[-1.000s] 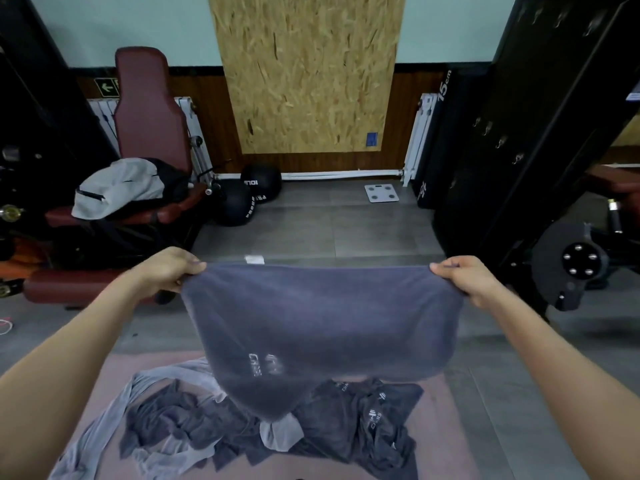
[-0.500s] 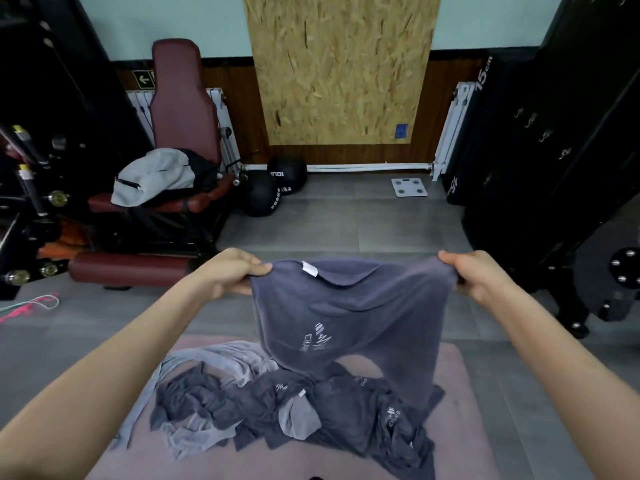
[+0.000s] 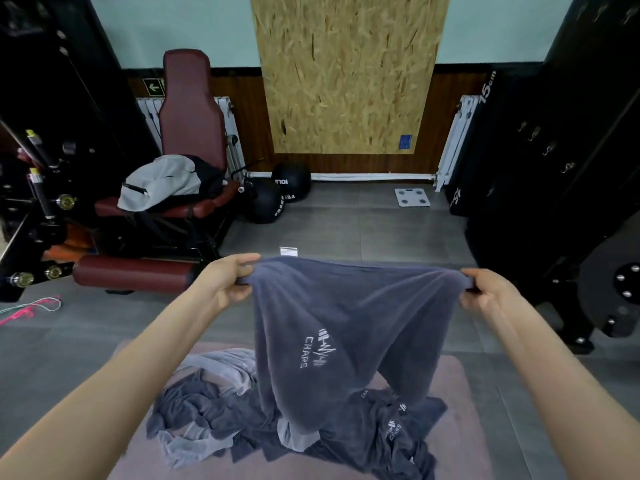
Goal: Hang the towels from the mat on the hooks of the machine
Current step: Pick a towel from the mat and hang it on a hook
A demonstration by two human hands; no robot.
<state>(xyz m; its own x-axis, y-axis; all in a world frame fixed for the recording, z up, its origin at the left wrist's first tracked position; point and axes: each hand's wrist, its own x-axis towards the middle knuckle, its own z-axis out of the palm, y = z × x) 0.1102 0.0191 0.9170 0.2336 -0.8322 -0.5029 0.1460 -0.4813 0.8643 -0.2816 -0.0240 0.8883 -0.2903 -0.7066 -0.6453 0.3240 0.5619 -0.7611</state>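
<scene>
Gripping grey towel (image 3: 349,327) top corners: left hand (image 3: 227,284), right hand (image 3: 486,292) fingers clenched; pile (image 3: 214,417) on mat (image 3: 460,393).

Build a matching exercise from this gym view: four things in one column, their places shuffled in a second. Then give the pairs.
Things
1. logo towel
2. towel pile
3. light grey jacket
4. white scale

Places
A. directly on the grey floor tiles
B. stretched between the left hand and the right hand
C. heaped on the pink mat
D. lying on the maroon seat

Pairs: 1-B, 2-C, 3-D, 4-A
</scene>
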